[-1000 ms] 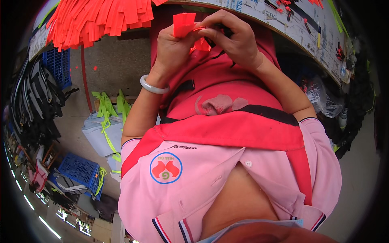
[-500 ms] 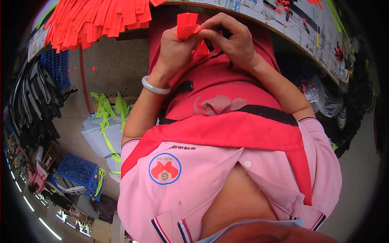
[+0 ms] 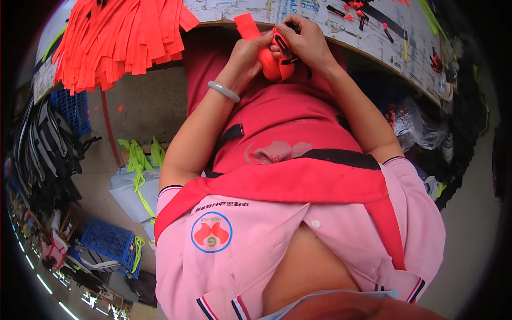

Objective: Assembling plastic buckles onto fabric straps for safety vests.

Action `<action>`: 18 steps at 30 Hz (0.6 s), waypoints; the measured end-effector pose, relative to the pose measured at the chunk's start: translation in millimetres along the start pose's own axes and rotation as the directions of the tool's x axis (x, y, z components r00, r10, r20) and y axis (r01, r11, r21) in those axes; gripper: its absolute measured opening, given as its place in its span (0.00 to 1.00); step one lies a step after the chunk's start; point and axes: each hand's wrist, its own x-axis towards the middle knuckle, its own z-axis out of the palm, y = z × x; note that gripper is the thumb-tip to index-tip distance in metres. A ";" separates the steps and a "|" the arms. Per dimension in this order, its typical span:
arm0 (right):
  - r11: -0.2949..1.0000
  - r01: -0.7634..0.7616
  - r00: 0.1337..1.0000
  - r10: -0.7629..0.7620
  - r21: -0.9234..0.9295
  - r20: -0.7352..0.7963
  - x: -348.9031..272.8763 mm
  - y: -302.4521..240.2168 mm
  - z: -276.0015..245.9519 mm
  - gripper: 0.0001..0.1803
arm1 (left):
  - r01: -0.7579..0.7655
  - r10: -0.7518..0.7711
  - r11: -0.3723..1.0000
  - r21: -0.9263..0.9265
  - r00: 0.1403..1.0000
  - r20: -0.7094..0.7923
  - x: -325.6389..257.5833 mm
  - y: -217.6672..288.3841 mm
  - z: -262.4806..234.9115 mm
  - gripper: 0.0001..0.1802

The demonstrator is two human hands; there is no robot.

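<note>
Over my lap at the table's edge, a bright orange-red webbing strap (image 3: 273, 70) hangs in a loop from my fingers. My left hand (image 3: 248, 55) is closed on the strap, and one flat end sticks up past the thumb. Closed beside it, my right hand (image 3: 310, 47) grips a black plastic buckle (image 3: 284, 45), which lies against the strap between the two hands. Fingers partly hide how the strap passes through the buckle. A large bunch of orange-red strips (image 3: 125, 42) hangs over the table edge to the left.
The worktable (image 3: 314, 21) crosses the far side, with small black-and-red parts (image 3: 356, 8) and a yellow-handled tool (image 3: 405, 48). Black and grey straps (image 3: 45, 138) hang at the left, near blue crates (image 3: 109, 240). A clear plastic bag (image 3: 418, 125) sits below the table at right.
The strap now hangs in a rounded loop below my hands, and the black buckle has come into plain view. My left hand has moved slightly right and down.
</note>
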 end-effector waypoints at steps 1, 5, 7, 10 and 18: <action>1.000 -0.003 1.000 0.003 0.000 0.000 4.5 2.5 0.5 0.11 | 0.032 -0.029 0.994 -0.101 0.999 0.030 6.7 -1.3 -1.0 0.10; 0.865 0.252 0.941 -0.324 -0.433 -0.100 8.9 14.2 9.0 0.09 | 0.068 -0.074 0.986 -0.154 0.997 -0.038 15.0 -11.7 -5.8 0.08; 0.817 0.234 0.934 -0.340 -0.527 -0.113 7.5 15.9 11.9 0.08 | 0.076 -0.083 0.978 -0.192 0.996 -0.028 16.5 -11.6 -3.1 0.08; 0.768 0.224 0.928 -0.356 -0.600 -0.110 12.5 14.0 20.1 0.07 | 0.032 -0.050 0.975 -0.221 0.996 -0.074 22.4 -15.7 -5.1 0.07; 0.904 0.262 0.940 -0.318 -0.338 -0.124 18.4 16.1 -2.9 0.12 | -0.223 0.234 0.970 0.100 0.964 -0.126 4.1 -9.9 9.1 0.10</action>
